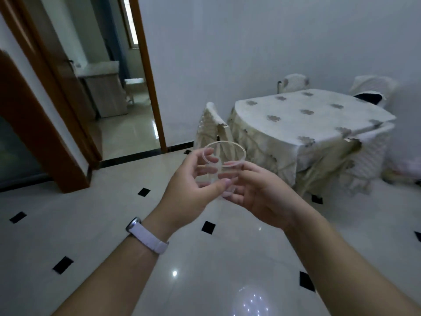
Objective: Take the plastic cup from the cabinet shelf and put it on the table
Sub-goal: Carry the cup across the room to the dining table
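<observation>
Both hands' grips (193, 181) (259, 192) closed, touching

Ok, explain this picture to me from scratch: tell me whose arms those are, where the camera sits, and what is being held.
There is no machine here. The one picture comes from a wide-angle camera worn on a person's head, looking forward and down, so the two bare arms are that person's own. The left hand, with a white wrist band, and the right hand together hold a clear, see-through plastic cup upright, fingers wrapped round its sides. Ahead to the right stands a table under a white flower-patterned cloth, with covered chairs around it. Nothing sits on the cloth that I can see. Below is glossy pale tile floor.
</observation>
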Action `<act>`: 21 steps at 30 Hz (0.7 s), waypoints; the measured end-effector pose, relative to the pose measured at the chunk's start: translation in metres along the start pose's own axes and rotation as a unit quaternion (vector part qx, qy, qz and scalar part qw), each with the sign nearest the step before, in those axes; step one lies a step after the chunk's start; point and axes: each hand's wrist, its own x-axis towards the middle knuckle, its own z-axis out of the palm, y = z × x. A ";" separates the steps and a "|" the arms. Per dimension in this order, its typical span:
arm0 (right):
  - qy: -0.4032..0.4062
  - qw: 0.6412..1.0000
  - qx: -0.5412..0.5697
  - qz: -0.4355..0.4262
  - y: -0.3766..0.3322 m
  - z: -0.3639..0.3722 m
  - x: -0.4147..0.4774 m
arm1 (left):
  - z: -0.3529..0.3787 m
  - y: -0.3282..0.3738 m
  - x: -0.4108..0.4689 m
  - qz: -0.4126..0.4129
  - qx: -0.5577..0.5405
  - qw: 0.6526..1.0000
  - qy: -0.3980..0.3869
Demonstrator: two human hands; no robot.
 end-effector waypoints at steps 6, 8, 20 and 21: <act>0.094 0.995 0.034 -0.027 -0.028 -0.094 -0.037 | 0.101 -0.001 0.049 0.000 -0.054 0.994 -0.093; 0.126 0.990 0.053 -0.043 -0.034 -0.121 -0.047 | 0.131 -0.002 0.065 -0.002 -0.068 0.989 -0.128; 0.306 0.941 0.090 -0.112 -0.080 -0.259 -0.062 | 0.289 -0.038 0.190 0.029 -0.135 0.944 -0.301; 0.318 0.936 0.090 -0.118 -0.088 -0.268 -0.060 | 0.300 -0.039 0.203 0.033 -0.141 0.938 -0.314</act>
